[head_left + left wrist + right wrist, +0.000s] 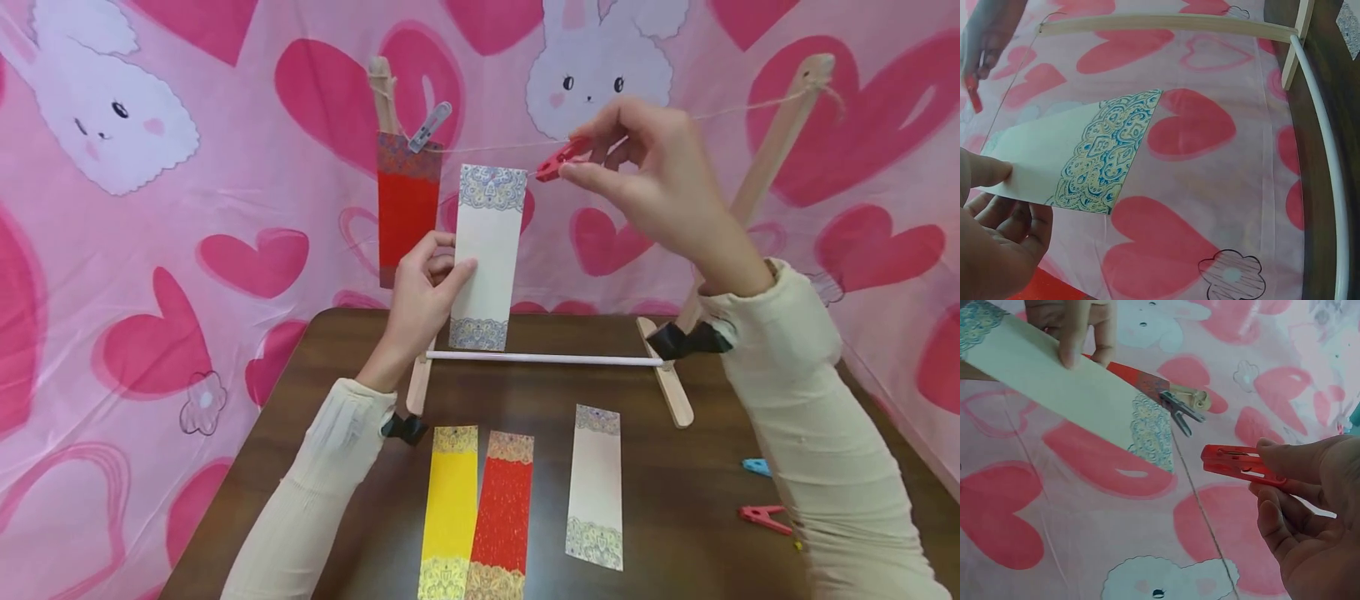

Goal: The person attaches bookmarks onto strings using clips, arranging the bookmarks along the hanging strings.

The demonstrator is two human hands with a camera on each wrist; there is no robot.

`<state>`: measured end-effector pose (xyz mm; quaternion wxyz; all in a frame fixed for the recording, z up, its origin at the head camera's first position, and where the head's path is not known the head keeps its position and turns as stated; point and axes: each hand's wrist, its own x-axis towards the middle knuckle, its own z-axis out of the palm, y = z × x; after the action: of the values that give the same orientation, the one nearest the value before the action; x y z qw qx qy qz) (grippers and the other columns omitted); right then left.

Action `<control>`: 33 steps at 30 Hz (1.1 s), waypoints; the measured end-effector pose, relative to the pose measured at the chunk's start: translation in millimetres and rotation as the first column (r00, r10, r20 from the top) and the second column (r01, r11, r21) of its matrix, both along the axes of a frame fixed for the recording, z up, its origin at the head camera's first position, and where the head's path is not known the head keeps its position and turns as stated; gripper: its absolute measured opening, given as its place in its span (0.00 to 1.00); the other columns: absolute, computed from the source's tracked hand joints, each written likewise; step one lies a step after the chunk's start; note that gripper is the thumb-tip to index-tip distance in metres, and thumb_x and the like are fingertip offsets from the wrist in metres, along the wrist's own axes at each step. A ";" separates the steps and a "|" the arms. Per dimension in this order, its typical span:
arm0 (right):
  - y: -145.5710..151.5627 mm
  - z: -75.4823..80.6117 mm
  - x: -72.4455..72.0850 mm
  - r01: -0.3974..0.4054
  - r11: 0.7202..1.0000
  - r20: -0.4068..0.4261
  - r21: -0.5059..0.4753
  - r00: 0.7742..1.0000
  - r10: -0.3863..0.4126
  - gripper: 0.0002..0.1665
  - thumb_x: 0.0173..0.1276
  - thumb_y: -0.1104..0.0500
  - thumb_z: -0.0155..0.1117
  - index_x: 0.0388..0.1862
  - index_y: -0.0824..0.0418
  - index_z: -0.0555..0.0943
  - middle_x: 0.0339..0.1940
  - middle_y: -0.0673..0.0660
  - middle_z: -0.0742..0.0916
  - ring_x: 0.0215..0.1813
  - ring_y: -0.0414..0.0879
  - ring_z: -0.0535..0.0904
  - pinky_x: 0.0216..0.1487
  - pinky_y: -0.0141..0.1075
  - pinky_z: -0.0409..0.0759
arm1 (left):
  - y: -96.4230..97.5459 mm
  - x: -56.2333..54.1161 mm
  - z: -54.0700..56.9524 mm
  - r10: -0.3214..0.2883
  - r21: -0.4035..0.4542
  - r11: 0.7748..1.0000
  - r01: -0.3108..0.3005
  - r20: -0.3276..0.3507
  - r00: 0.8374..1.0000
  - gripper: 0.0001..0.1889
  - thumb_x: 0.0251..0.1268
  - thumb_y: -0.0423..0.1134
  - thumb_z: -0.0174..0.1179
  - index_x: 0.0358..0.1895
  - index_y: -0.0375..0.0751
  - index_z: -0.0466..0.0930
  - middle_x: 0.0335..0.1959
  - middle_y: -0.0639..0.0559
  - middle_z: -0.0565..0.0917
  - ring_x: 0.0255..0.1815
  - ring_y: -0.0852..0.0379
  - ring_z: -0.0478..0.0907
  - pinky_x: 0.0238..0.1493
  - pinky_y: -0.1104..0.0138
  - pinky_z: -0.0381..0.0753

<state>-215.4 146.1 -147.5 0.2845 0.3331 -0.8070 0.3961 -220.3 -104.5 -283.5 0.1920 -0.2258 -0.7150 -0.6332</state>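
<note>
My left hand pinches the left edge of a white card with blue lace-patterned ends, held upright near the string. In my right hand a red clothespin is pinched between thumb and fingers, just right of the card's top corner. The right wrist view shows the red clothespin pointing at the card, its tip apart from the paper. To the left, a red card hangs from the string under a grey clothespin.
A wooden stand with a right post and a white crossbar carries the string. On the dark table lie a yellow card, another red card and another white card. Blue and red clothespins lie at right.
</note>
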 end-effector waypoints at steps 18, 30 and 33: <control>-37.0 23.1 -58.1 -0.021 0.980 0.110 0.196 0.994 -0.001 0.13 0.68 0.58 0.68 0.42 0.68 0.81 0.37 0.55 0.86 0.34 0.45 0.77 0.37 0.29 0.77 | 3.6 1.7 1.8 0.031 -0.010 0.999 -0.031 0.055 0.998 0.14 0.66 0.25 0.61 0.52 0.21 0.73 0.44 0.28 0.85 0.45 0.36 0.84 0.49 0.52 0.84; -40.2 8.2 -60.1 -0.102 0.965 0.251 0.243 0.967 0.039 0.10 0.67 0.60 0.69 0.41 0.67 0.83 0.37 0.59 0.87 0.34 0.48 0.78 0.35 0.29 0.77 | 1.9 11.8 0.9 0.008 -0.049 0.999 -0.003 0.093 0.996 0.13 0.67 0.25 0.60 0.51 0.22 0.73 0.44 0.27 0.85 0.43 0.35 0.84 0.48 0.49 0.84; -41.7 5.6 -59.6 -0.105 0.958 0.234 0.268 0.971 0.041 0.10 0.68 0.61 0.68 0.41 0.68 0.83 0.37 0.59 0.87 0.34 0.48 0.78 0.36 0.28 0.78 | -0.9 2.6 -12.8 0.001 -0.045 0.999 0.004 0.098 0.995 0.13 0.68 0.28 0.61 0.51 0.25 0.74 0.44 0.30 0.85 0.42 0.38 0.85 0.46 0.51 0.85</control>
<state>-274.9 104.4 -141.8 0.1262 0.3524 -0.8688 0.3242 -217.7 -105.4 -296.3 0.1511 -0.1993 -0.7374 -0.6274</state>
